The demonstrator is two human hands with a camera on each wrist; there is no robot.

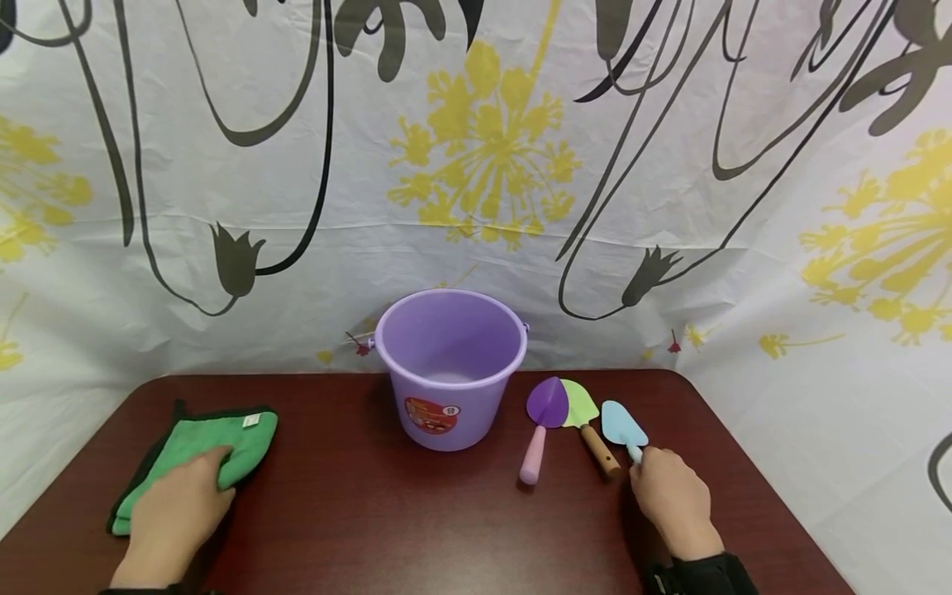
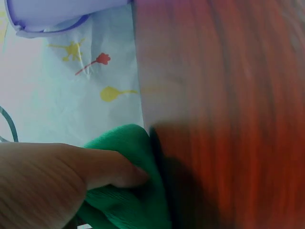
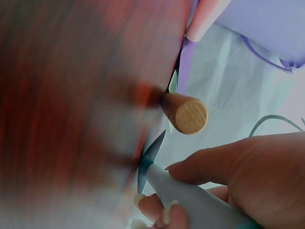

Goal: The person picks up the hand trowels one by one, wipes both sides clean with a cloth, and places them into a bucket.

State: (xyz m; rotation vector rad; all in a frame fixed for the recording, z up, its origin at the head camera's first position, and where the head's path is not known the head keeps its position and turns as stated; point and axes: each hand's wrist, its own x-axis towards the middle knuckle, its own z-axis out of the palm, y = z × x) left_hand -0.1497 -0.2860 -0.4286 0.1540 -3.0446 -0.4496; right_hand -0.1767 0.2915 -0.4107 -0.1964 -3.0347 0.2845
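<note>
On the left of the table, my left hand (image 1: 174, 512) grips a folded green cloth (image 1: 201, 446) with dark edging. The left wrist view shows the thumb (image 2: 112, 169) pressed on top of the cloth. Over on the right, my right hand (image 1: 673, 500) holds the handle of a small light blue trowel (image 1: 623, 424). In the right wrist view the thumb and fingers close round its pale handle (image 3: 190, 200). The blade appears to lie on or just above the table. Beside it are a green trowel (image 1: 580, 403) with a wooden handle and a purple trowel (image 1: 548, 402) with a pink handle.
A light purple bucket (image 1: 483, 417) with a red label stands upright at the table's back middle. The dark reddish-brown table (image 1: 416, 529) has rounded back corners. Behind it hangs a white curtain (image 1: 357, 190) with yellow and grey plant prints.
</note>
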